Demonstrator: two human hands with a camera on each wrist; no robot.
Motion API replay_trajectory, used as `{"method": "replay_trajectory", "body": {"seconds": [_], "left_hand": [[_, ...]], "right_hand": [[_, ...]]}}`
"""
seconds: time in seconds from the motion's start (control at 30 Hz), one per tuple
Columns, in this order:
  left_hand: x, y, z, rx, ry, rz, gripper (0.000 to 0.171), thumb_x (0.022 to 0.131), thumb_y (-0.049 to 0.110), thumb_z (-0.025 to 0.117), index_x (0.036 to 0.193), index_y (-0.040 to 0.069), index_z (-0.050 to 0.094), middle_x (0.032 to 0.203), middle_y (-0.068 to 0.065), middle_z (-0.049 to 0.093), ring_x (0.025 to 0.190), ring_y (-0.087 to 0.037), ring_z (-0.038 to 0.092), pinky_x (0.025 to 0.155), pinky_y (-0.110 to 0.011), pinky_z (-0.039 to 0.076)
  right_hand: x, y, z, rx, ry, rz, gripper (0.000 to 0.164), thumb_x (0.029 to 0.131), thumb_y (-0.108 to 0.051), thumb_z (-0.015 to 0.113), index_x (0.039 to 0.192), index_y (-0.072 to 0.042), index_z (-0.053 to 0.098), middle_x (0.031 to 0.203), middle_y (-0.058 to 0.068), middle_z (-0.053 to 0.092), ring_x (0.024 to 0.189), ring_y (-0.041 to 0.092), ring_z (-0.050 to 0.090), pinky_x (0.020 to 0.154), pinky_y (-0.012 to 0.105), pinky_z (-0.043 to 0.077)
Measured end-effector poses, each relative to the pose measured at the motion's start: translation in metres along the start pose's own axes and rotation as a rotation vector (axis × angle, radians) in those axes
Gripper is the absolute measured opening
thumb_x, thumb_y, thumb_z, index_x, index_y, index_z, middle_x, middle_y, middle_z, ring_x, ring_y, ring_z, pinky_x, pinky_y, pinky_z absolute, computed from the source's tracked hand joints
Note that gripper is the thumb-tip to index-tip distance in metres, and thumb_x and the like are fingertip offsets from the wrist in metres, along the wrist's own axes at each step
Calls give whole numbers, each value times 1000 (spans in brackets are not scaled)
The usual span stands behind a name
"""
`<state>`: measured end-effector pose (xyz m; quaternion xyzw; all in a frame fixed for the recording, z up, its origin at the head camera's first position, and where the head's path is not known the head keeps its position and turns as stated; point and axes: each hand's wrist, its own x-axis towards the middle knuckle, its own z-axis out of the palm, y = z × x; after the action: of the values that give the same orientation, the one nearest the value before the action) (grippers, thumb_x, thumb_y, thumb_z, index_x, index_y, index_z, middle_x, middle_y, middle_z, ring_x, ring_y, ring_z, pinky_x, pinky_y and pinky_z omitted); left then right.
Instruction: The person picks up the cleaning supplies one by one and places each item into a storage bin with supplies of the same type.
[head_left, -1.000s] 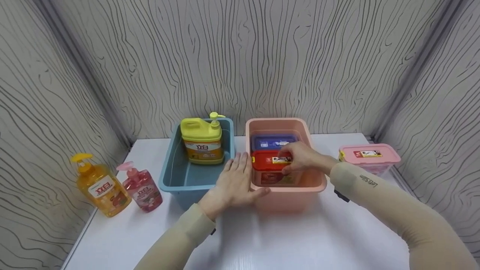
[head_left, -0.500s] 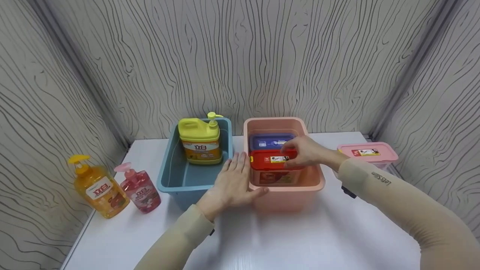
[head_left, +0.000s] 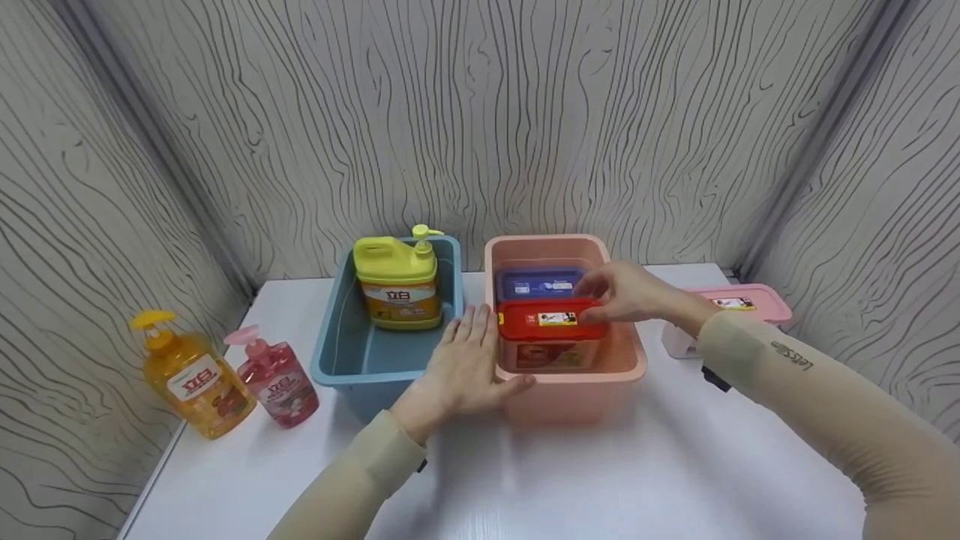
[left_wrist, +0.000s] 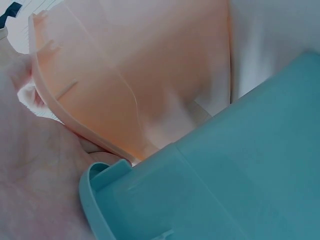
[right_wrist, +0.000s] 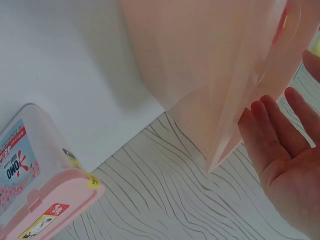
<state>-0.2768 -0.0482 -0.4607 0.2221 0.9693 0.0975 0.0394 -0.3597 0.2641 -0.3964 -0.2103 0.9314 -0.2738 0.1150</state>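
My left hand (head_left: 465, 367) rests with straight fingers along the touching rims of a blue bin (head_left: 351, 381) and a pink bin (head_left: 574, 381); its thumb lies along the pink bin's front rim. In the left wrist view the palm lies at the corner of the blue rim. Over the pink bin's right side hovers my right hand (head_left: 626, 292), fingers loosely bent and nothing between them. Just below it, inside the bin, sits a tub with a red lid (head_left: 517, 321). A tub with a dark blue lid (head_left: 536, 283) stands behind that one.
A yellow pump jug (head_left: 401, 292) stands in the blue bin. To the left are an orange pump bottle (head_left: 199, 382) and a smaller pink pump bottle (head_left: 279, 386). A pink-lidded tub (right_wrist: 47, 185) stands right of the pink bin, partly behind my right forearm. Patterned walls (head_left: 480, 135) enclose the table.
My right hand has lifted off the red-lidded tub, its fingers parting, and has drifted up and to the right. My left hand has stayed on the rims.
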Motion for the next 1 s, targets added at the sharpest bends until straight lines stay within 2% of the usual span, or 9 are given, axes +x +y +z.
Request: {"method": "replay_trajectory", "body": {"seconds": [0.3, 0.53, 0.67, 1.0], "left_hand": [[-1, 1, 0, -2, 6, -2, 122, 97, 92, 38, 181, 7, 12, 191, -13, 12, 179, -40, 11, 145, -61, 16], [-1, 1, 1, 3, 16, 4, 122, 97, 91, 39, 181, 6, 14, 191, -14, 14, 179, -41, 13, 145, -61, 16], [0, 1, 1, 5, 17, 9, 122, 97, 92, 38, 180, 5, 15, 191, -14, 14, 179, -41, 13, 145, -61, 17], [0, 0, 2, -10, 19, 7, 123, 97, 92, 40, 181, 6, 14, 191, -14, 13, 179, -41, 12, 145, -62, 17]], "right_hand": [[-12, 5, -12, 13, 39, 20, 46, 96, -25, 87, 139, -12, 77, 136, 15, 78, 124, 34, 66, 110, 57, 62], [-21, 12, -20, -48, 77, 7, 49, 96, -28, 85, 142, -13, 75, 132, 15, 77, 120, 35, 67, 95, 47, 66], [-24, 19, -23, -90, 94, -1, 47, 97, -30, 85, 139, -12, 77, 133, 16, 77, 123, 37, 66, 97, 52, 66], [-38, 37, -31, -131, 116, 54, 54, 97, -28, 86, 144, -7, 73, 144, 21, 74, 131, 43, 65, 105, 64, 64]]}}
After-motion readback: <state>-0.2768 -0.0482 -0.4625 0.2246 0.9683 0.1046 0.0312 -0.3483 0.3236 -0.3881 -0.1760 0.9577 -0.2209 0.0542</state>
